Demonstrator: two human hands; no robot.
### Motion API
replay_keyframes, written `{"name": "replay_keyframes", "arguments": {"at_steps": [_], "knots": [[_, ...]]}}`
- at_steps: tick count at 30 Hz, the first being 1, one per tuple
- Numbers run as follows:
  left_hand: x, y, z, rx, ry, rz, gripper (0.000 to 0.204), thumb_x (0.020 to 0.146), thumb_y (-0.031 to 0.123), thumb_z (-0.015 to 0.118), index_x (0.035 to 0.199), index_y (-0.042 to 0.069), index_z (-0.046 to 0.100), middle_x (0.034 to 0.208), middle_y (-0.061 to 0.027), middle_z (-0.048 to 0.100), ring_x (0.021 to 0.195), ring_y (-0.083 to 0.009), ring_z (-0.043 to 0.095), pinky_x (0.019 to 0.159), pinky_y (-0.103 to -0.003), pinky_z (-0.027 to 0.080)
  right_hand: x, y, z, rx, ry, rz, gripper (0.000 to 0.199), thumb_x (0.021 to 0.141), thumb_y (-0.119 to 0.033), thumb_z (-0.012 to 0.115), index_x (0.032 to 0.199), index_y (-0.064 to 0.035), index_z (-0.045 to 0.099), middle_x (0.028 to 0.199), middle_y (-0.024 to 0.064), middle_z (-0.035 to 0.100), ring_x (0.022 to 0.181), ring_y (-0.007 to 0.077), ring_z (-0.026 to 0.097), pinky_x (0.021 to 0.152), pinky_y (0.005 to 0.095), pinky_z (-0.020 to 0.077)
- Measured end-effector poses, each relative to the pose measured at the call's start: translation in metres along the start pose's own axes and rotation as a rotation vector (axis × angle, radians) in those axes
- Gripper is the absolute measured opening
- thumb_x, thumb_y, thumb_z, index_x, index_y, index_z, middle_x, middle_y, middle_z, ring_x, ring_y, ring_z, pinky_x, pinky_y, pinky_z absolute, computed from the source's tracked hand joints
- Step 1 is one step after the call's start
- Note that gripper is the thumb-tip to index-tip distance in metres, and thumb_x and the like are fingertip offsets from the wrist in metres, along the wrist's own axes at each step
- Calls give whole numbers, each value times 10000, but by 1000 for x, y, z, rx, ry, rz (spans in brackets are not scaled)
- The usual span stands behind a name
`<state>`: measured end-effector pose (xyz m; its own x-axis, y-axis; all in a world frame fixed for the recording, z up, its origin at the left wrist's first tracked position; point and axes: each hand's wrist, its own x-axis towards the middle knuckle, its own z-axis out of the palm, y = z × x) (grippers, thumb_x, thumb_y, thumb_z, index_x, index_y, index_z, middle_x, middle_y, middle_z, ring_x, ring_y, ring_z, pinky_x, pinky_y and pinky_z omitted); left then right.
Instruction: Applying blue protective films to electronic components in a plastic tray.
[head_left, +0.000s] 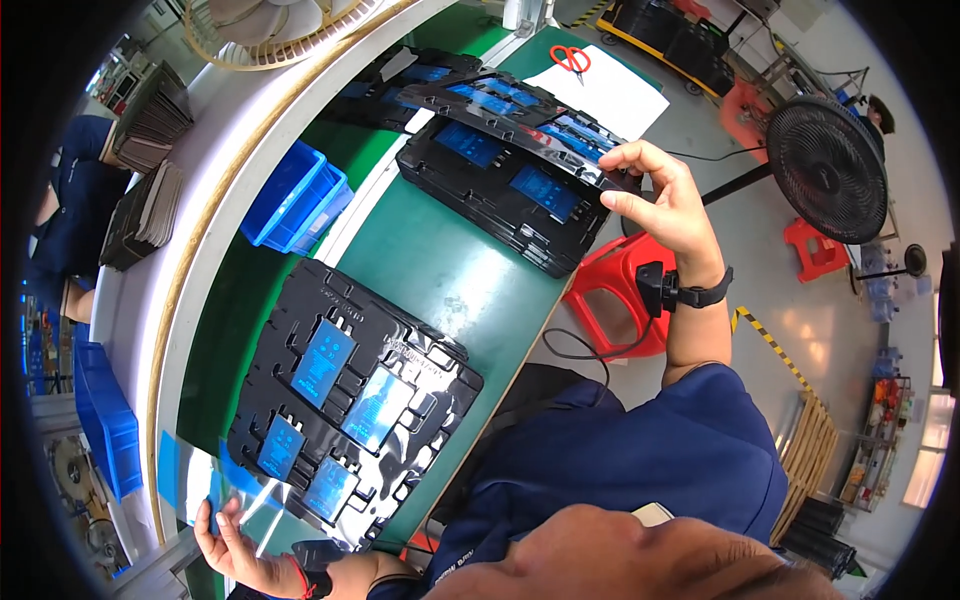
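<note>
At the right, my right hand (665, 200) pinches the near corner of a tilted black plastic tray (520, 128) between thumb and fingers. This tray carries several blue flat batteries and is raised over another black tray (420, 165), which holds blue batteries (545, 192) too. A third black tray (300, 295) lies in front of me, with several blue batteries (323, 362) in its pockets. By its lower left corner, my left hand (235, 550) has its fingers closed on a clear film with blue parts (205, 480). White strips (270, 515) show beside those fingers.
A blue bin (297, 200) stands beyond the trays on the green bench (470, 275). Red-handled scissors (570, 60) lie on white paper at the far end. To the right are a red stool (625, 290) and a black fan (828, 170). Another person (75, 210) is across the bench.
</note>
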<state>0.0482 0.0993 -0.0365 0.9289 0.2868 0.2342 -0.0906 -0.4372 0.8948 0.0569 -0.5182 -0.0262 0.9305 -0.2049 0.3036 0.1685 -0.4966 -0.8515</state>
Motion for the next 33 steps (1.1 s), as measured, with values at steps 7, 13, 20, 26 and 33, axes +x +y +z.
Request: {"name": "replay_keyframes", "arguments": {"at_steps": [7, 13, 20, 26, 33], "knots": [[1, 6, 3, -18, -13, -14, 325, 922, 134, 560, 1234, 53, 518, 893, -75, 665, 661, -35, 529, 579, -133, 402, 0, 13, -1, -235, -60, -180, 191, 697, -80, 680, 870, -62, 600, 872, 37, 565, 849, 205, 493, 816, 315, 372], [2, 8, 8, -8, -81, 62, 312, 919, 106, 555, 1211, 4, 520, 944, -103, 646, 807, -117, 627, 667, -205, 503, -24, 33, 36, -364, -83, -196, 187, 667, -16, 627, 833, -102, 632, 875, 43, 526, 940, 244, 452, 900, 377, 303], [-2, 20, 21, -19, -35, 37, 295, 910, 123, 574, 1184, 17, 541, 943, -107, 641, 804, -135, 631, 660, -217, 493, -45, 41, 62, -346, 86, -328, 211, 618, 33, 650, 792, -86, 646, 911, 93, 484, 942, 274, 443, 888, 381, 328], [-5, 38, 34, -43, -55, 70, 244, 905, 47, 550, 1131, -46, 545, 898, -119, 644, 789, -151, 647, 649, -212, 483, -57, 22, 74, -244, 105, -441, 212, 597, 37, 648, 767, -87, 677, 933, 106, 484, 960, 291, 445, 869, 388, 365], [-9, 27, 27, -38, -41, 81, 275, 907, 92, 568, 1158, -19, 547, 936, -113, 648, 793, -140, 646, 607, -212, 510, -71, -9, 97, 21, -46, -604, 204, 620, -10, 658, 783, -132, 675, 946, 85, 478, 984, 312, 441, 873, 433, 364]]}}
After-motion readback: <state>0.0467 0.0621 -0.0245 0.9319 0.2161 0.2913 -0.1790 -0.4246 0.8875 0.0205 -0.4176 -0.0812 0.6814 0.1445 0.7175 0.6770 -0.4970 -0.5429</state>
